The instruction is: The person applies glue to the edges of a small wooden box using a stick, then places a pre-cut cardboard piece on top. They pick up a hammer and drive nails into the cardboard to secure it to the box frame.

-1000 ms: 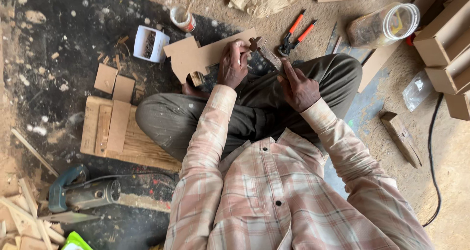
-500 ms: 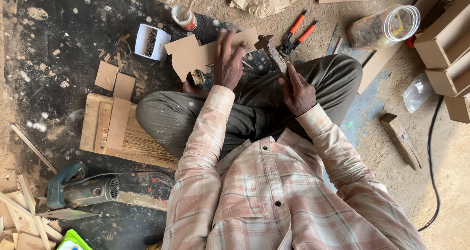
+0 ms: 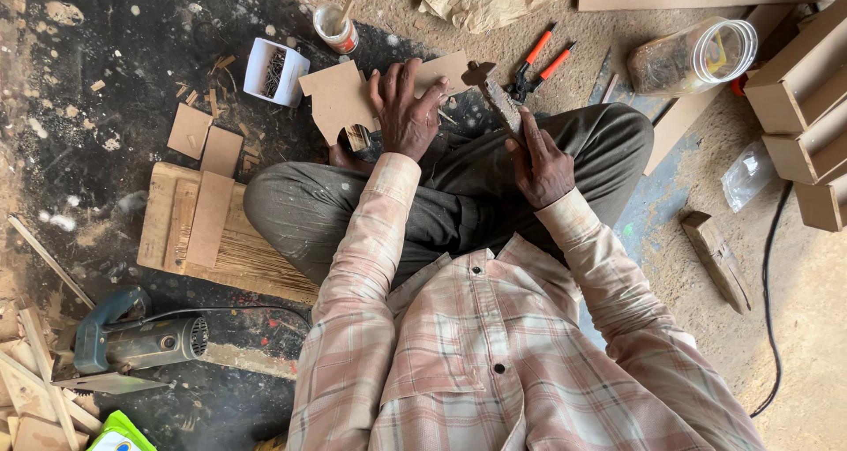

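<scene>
We look down from above on a person sitting cross-legged on a dusty workshop floor. Our left hand lies spread, fingers open, pressing flat on a cut piece of brown board that rests on the floor just ahead of the knees. Our right hand is closed round the handle of a small hammer, its head raised just beside the far edge of the board and close to the left fingertips.

We judge the work to be at the nailing stage: the board is pinned down and the hammer is poised over it. Whether a nail already stands under the hammer head we cannot tell; the spot is too small to read. The next stroke, as we see it, calls for a short, square blow with the left fingers kept clear, and steady pressure so that the thin board does not shift.

A white box of nails sits just left of the board, with a small glue pot behind it. Orange-handled pliers lie near the hammer, and a clear plastic jar lies on its side further right. A wooden slab carrying board offcuts sits by the left knee, with a power saw nearer the lower left.
</scene>
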The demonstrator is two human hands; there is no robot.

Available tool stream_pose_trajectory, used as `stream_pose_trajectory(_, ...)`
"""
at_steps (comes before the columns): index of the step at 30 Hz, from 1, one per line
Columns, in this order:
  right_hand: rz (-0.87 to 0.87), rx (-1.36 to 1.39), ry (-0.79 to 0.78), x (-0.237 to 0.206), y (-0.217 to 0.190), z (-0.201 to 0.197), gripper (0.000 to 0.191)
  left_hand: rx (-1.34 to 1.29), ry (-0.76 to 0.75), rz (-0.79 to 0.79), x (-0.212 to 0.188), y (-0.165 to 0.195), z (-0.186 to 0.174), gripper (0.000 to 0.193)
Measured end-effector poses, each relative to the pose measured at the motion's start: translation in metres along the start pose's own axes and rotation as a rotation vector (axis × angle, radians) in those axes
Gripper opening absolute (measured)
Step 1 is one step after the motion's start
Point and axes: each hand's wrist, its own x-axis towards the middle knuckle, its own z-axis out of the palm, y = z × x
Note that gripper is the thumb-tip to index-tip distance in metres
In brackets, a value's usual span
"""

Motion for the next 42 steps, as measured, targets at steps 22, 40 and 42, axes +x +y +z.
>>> stream_pose_trajectory(22,-0.053,-0.028,0.013,0.009,-0.004,-0.007,0.055,-0.02,0.01,-0.016,0.002,0.001,-0.002,0.029)
stream_pose_trajectory(40,-0.075,-0.102,-0.038,0.004,-0.004,-0.008,0.059,-0.072,0.026,-0.015,0.0,0.001,-0.003,0.027)
stream_pose_trajectory(42,-0.112,-0.055,0.029,0.003,-0.004,-0.005,0.059,-0.06,0.036,-0.009,0.0,0.0,-0.002,0.029)
